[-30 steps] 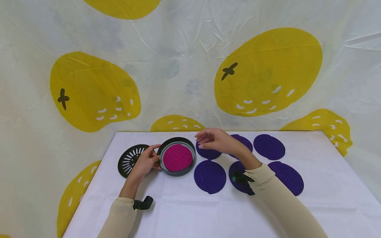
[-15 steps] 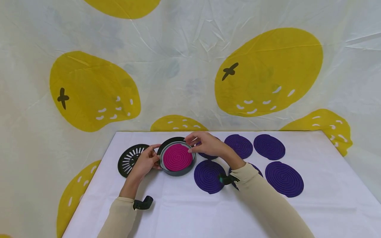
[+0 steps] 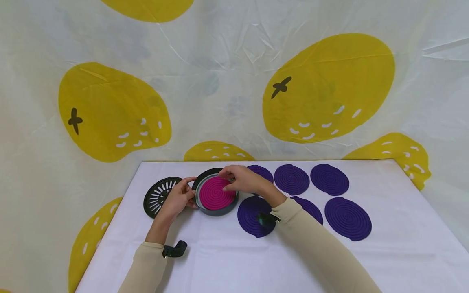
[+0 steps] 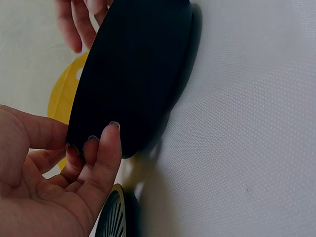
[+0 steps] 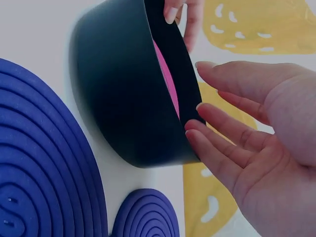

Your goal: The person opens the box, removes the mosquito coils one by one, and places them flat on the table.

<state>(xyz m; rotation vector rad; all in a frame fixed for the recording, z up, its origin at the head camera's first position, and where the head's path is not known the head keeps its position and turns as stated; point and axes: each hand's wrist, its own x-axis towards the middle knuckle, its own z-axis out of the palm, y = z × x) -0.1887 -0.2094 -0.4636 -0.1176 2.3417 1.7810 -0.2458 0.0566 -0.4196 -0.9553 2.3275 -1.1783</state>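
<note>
A dark round holder (image 3: 219, 212) stands on the table with a pink spiral coaster (image 3: 212, 197) lying inside it. My left hand (image 3: 178, 200) pinches the holder's left rim, thumb on one side of the wall and fingers on the other. Over the holder's right rim hovers my right hand (image 3: 242, 180), fingers loosely bent and nothing held. In the right wrist view, the fingertips of the right hand (image 5: 266, 123) are close to the rim; whether they touch it I cannot tell. A black slotted disc (image 3: 154, 201), likely the lid, lies left of the holder, partly behind my left hand.
Several purple spiral coasters lie in two rows to the right, among them a back-row coaster (image 3: 292, 180) and a front-row coaster (image 3: 348, 219). My right forearm (image 3: 315, 240) covers parts of others. A fruit-print cloth (image 3: 227, 93) hangs behind the white table (image 3: 205, 260).
My right hand has moved left, from above the purple coasters to over the holder's right side. The left hand keeps its grip on the rim, and the pink coaster has stayed inside.
</note>
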